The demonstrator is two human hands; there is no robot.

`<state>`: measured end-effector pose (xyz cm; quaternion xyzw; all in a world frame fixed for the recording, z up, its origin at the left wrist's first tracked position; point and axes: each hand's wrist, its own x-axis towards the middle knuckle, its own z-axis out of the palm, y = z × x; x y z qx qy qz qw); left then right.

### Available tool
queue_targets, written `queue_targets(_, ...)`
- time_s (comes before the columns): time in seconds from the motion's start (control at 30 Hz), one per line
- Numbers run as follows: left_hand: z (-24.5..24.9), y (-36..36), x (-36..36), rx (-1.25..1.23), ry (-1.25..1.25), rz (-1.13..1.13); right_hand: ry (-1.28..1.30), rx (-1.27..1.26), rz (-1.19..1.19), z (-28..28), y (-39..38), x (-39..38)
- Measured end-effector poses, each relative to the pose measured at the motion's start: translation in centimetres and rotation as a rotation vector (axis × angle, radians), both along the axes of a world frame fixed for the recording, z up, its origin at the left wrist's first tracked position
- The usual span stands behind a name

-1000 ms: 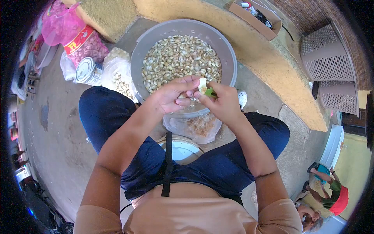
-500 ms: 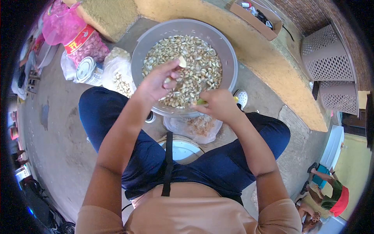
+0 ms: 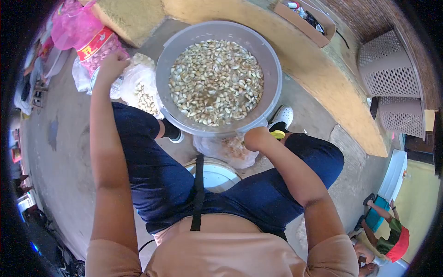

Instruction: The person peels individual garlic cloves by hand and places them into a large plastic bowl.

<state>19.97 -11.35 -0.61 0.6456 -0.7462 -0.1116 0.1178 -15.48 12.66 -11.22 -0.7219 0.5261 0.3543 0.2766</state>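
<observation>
A big grey tub [image 3: 162, 81] holds many garlic cloves [image 3: 217, 83] sitting in water. My left hand [image 3: 113, 67] is away from the tub, above the tin can and white plastic bags at the left. Its fingers are curled, and whatever they hold is hidden. Just outside the tub's near rim, my right hand [image 3: 258, 139] is closed round a small knife [image 3: 278, 134]; only its yellow-green handle shows. Below that hand lies a clear plastic bag [image 3: 247, 159] with brownish peelings. Peeled cloves [image 3: 145, 97] fill an open white bag [image 3: 134, 76] left of the tub.
A pink net sack of garlic [image 3: 99, 46] stands at the far left. Behind the tub runs a yellow concrete ledge [image 3: 295, 69] bearing a cardboard box [image 3: 307, 27]. Perforated plastic baskets [image 3: 392, 64] are at the right. Another person [image 3: 387, 235] is at the lower right.
My left hand has moved left from over the tub, where it held a pale peeled clove, to the can and bags. My right hand has drawn back slightly toward me with the knife.
</observation>
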Motion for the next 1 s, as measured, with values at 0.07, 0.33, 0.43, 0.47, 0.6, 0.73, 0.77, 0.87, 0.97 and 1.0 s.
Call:
queue_targets(0.07, -0.3, -0.9, 1.8, 0.141, -0.055, 0.062, 0.045, 0.005, 0.015, -0.1, 0.0, -0.1)
queue_targets(0.33, -6.8, -7.5, 8.1, 0.389, -0.498, 0.008, 0.135, -0.009, 0.06, 1.0, -0.8, 0.4)
queue_targets(0.43, -9.1, -8.8, 9.7, 0.428, -0.421, 0.02, 0.084, -0.004, 0.065, 1.1, -0.8, 0.6)
queue_targets(0.47, -9.5, -9.2, 9.9, 0.383, -0.446, -0.014, 0.063, -0.004, 0.061, 1.0, -0.7, 0.7)
queue_targets(0.6, -8.2, -8.3, 6.7, 0.157, -0.248, -0.064, -0.135, 0.062, 0.043, 2.1, -0.3, 1.8)
queue_targets(0.73, -1.7, -3.7, -1.3, 0.52, 0.482, 0.203, -0.454, 0.239, 0.094, 1.4, 2.0, 5.1)
queue_targets(0.77, -1.5, -3.0, -2.4, 0.557, 0.655, 0.128, -0.516, 0.245, 0.118, 1.2, 2.8, 6.3)
queue_targets(0.87, -1.2, -1.0, -5.5, 0.637, 1.049, -0.083, -0.635, 0.206, 0.009, 2.3, 4.4, 8.9)
queue_targets(0.97, -0.6, 1.8, -9.0, 0.697, 1.196, -0.233, -0.661, 0.032, -0.119, 0.8, 6.1, 10.3)
queue_targets(1.0, -0.7, 2.4, -9.8, 0.732, 1.244, -0.276, -0.661, -0.043, -0.147, 0.1, 6.3, 10.6)
